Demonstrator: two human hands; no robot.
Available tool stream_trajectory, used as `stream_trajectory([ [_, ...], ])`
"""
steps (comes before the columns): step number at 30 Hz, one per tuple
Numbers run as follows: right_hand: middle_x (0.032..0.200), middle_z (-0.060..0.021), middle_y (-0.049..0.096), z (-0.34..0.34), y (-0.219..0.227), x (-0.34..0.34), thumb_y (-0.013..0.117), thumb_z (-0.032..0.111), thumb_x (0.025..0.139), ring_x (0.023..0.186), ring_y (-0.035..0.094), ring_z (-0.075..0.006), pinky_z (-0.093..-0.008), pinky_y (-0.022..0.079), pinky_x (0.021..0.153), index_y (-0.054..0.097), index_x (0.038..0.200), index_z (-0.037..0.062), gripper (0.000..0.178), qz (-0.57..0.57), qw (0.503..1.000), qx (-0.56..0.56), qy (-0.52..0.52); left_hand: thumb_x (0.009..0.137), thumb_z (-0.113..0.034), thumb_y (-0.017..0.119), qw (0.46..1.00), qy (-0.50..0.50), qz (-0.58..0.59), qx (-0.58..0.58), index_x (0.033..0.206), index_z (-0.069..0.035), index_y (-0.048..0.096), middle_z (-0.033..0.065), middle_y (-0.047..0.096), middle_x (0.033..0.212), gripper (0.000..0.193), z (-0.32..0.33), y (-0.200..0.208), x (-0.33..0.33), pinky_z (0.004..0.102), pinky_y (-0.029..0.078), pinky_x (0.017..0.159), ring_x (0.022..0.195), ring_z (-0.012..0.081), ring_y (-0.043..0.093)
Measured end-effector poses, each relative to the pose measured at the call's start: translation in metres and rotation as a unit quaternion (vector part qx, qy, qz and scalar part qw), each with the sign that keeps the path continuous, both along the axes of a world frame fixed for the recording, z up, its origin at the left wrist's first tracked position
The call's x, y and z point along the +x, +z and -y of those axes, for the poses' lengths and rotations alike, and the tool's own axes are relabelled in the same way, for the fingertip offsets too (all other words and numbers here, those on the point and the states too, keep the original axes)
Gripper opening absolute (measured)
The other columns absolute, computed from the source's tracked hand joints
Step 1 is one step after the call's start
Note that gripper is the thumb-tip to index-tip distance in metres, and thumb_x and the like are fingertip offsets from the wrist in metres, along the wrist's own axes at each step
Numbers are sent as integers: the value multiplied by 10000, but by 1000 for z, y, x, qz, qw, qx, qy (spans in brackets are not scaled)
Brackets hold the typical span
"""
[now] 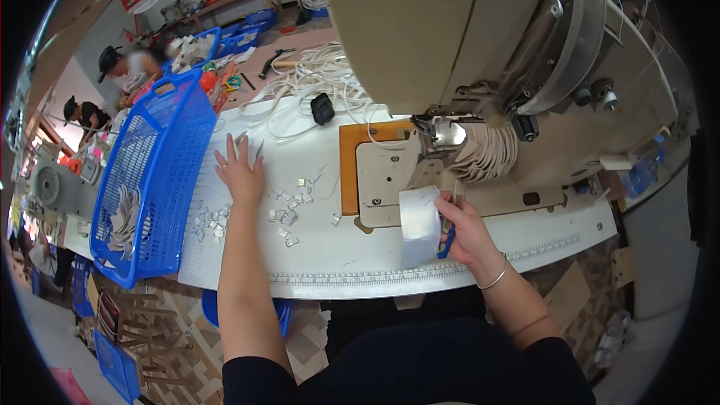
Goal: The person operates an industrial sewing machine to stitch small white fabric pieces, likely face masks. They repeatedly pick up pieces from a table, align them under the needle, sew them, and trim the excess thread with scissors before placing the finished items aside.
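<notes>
My left hand [241, 174] lies over the white tabletop with fingers spread, holding nothing that shows. By its fingertips is a small dark, pointed tool, too small to name. Several little white-and-silver tags [287, 217] are scattered beside that wrist. My right hand [466, 229] is closed at the front of the sewing machine [405, 37]. It grips blue-handled scissors [448, 243], whose blades are mostly hidden. A broad white strip [420, 226] stands against these fingers; whether they pinch it too I cannot tell. Behind it, a stack of looped beige straps [489, 153] hangs by the needle head.
A tall blue plastic basket [196, 124] with beige pieces inside borders the table's left side. White cords [322, 71] lie heaped at the back, near a black lump [322, 109]. A ruler strip [420, 273] follows the front edge. Two people work at the far left.
</notes>
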State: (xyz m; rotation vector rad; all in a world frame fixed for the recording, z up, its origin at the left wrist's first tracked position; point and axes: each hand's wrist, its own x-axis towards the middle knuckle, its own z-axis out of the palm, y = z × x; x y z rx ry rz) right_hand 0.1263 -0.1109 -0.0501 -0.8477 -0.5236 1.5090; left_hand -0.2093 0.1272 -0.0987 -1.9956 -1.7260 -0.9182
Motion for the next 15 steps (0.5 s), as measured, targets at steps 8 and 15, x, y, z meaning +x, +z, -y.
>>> stream_trajectory([
  [8,846,23,546,0,-18,-25,553,137,884,699,501,-81,-206,331,499,508,914,140,54,-186,980,38,-59,903,-212,534,403,-371,671,-499,1255,-37,434,101,548,1168,405,157,30,101,364,473,866,1068,201,526],
  [15,1038,-22,583,19,-18,-18,662,107,790,846,556,-128,-194,412,518,548,1064,69,300,415,845,135,-309,847,-41,593,547,-387,553,-495,1084,-2,539,85,611,968,246,206,15,108,272,511,771,881,133,603],
])
